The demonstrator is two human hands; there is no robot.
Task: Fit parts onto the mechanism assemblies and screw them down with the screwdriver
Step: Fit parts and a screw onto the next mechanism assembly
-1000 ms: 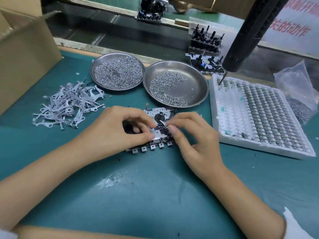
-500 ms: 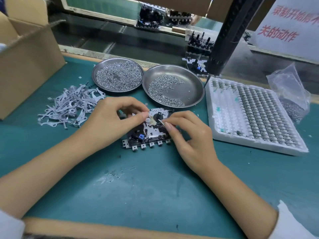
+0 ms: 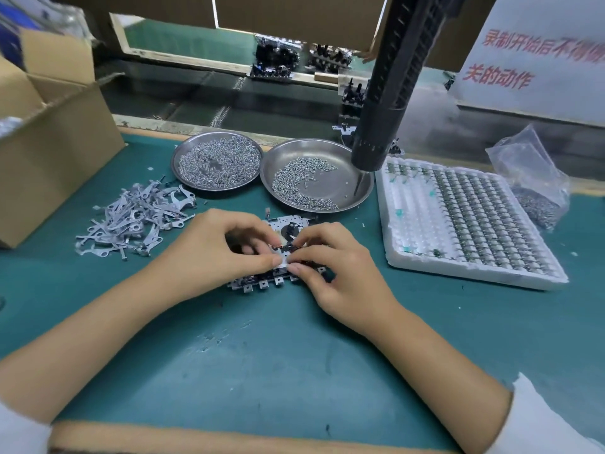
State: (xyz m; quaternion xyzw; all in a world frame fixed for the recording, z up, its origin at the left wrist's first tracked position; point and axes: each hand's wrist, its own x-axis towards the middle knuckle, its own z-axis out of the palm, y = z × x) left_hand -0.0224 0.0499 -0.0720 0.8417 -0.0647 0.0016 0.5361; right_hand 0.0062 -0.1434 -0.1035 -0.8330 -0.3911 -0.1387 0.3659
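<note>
A flat metal mechanism assembly [image 3: 288,226] lies on the green mat in the middle, with a row of small tabs along its near edge. My left hand [image 3: 212,253] grips its left side, fingers curled over the top and thumb at the centre. My right hand [image 3: 340,273] pinches a small part at the assembly's centre, fingertips meeting those of the left hand. Much of the assembly is hidden under both hands. A black electric screwdriver [image 3: 393,83] hangs above the right dish, its bit pointing down.
A pile of grey stamped levers [image 3: 131,221] lies to the left. Two steel dishes of screws [image 3: 217,160] [image 3: 340,165] stand behind the assembly. A white foam tray [image 3: 409,224] of small parts sits right, a plastic bag [image 3: 530,178] behind it, a cardboard box [image 3: 55,139] far left.
The view has tilted up and pulled back. Both hands stay on the assembly; their fingertips have closed together over its centre and moved slightly toward its near edge.
</note>
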